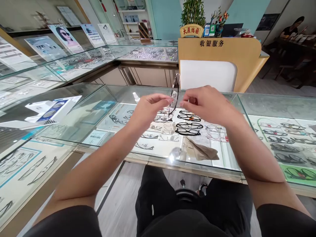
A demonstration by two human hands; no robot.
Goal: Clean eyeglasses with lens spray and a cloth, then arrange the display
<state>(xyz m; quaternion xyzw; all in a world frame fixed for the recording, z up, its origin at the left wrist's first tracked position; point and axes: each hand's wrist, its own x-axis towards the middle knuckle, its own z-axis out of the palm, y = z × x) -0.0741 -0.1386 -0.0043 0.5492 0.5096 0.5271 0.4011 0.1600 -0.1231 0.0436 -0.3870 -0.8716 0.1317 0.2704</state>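
Observation:
My left hand (pixel 151 107) pinches a pair of dark-rimmed eyeglasses (pixel 177 86) between thumb and fingers. The glasses are held up on edge above the glass counter, seen almost from the side. Just right of them is my right hand (pixel 206 103), its fingers curled and the thumb and forefinger tips close together. Whatever those fingertips hold, if anything, is too small to make out. Below the hands, a crumpled tan cloth (pixel 202 151) lies on the glass counter (pixel 158 157).
Rows of eyeglass frames (pixel 189 125) show beneath the glass. An open white box (pixel 55 110) and a small white bottle (pixel 136 96) stand to the left. A wooden cashier desk (pixel 219 52) is ahead. A person (pixel 293 28) sits far right.

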